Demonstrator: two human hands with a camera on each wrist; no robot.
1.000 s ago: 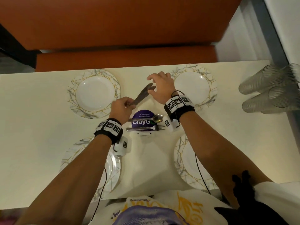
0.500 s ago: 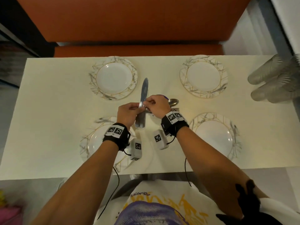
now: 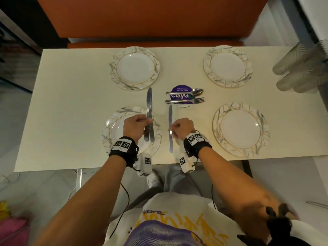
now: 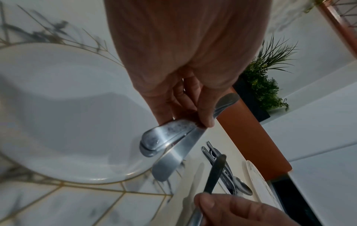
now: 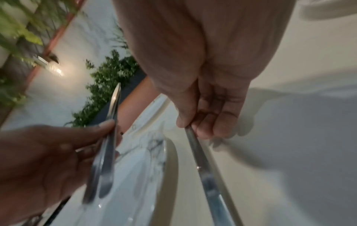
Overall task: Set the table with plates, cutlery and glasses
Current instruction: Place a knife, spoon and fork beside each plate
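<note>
Steel knives (image 3: 149,114) gripped left hand (image 3: 135,126), right hand (image 3: 182,128) pinching knife (image 3: 170,128)

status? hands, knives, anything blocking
Left hand grips a bundle of knives over near-left plate. Right hand pinches single knife beside it. Nothing blocking.

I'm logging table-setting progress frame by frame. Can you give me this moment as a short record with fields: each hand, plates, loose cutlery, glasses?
left hand: grip on a bundle of knives, above the near-left plate
right hand: pinches a single knife, between the two near plates
plates: four on the table, one per corner
loose cutlery: spoon and fork lying on a purple sign at table centre
glasses: stacked on their sides at the far right, none set out
</note>
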